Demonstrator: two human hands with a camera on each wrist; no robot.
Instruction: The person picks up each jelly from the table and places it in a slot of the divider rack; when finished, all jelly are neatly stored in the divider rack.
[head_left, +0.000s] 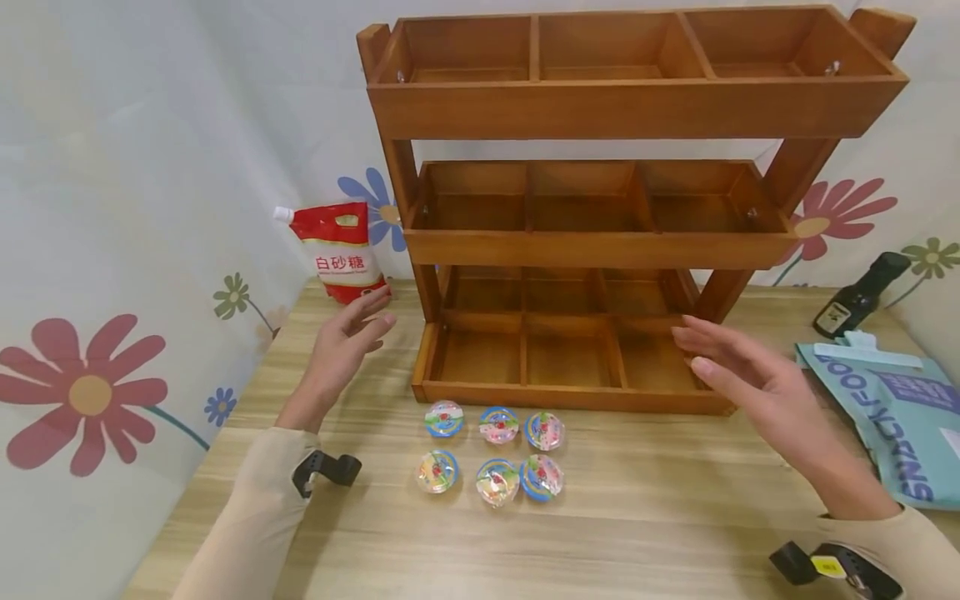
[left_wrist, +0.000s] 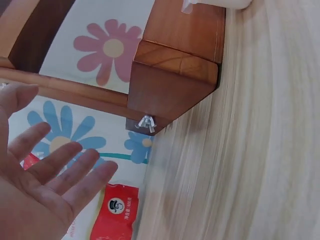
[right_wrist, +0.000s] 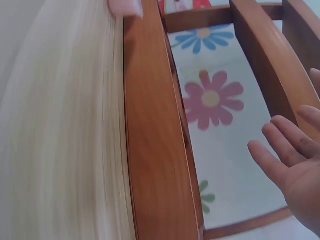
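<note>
My left hand [head_left: 337, 343] hovers with relaxed fingers left of the wooden rack [head_left: 600, 250], near a red and white bag of white sugar [head_left: 341, 250]. Holding nothing, my right hand [head_left: 765, 396] hangs in front of the rack's lower right compartment, its fingers loosely extended. Between the hands, small sealed jelly cups [head_left: 498, 482] lie in two rows on the table, just before the rack. Each wrist view shows a spread palm: the left hand [left_wrist: 55, 185] beside the rack's end, the right hand [right_wrist: 295, 160] by its front; neither touches anything visible.
The rack has tiers divided into compartments. On the right lie a light-blue snack bag [head_left: 892, 417] with a clip and a dark bottle [head_left: 858, 296] tilted behind it. A flowered curtain [head_left: 150, 208] hangs behind the wood-grain table [head_left: 600, 550].
</note>
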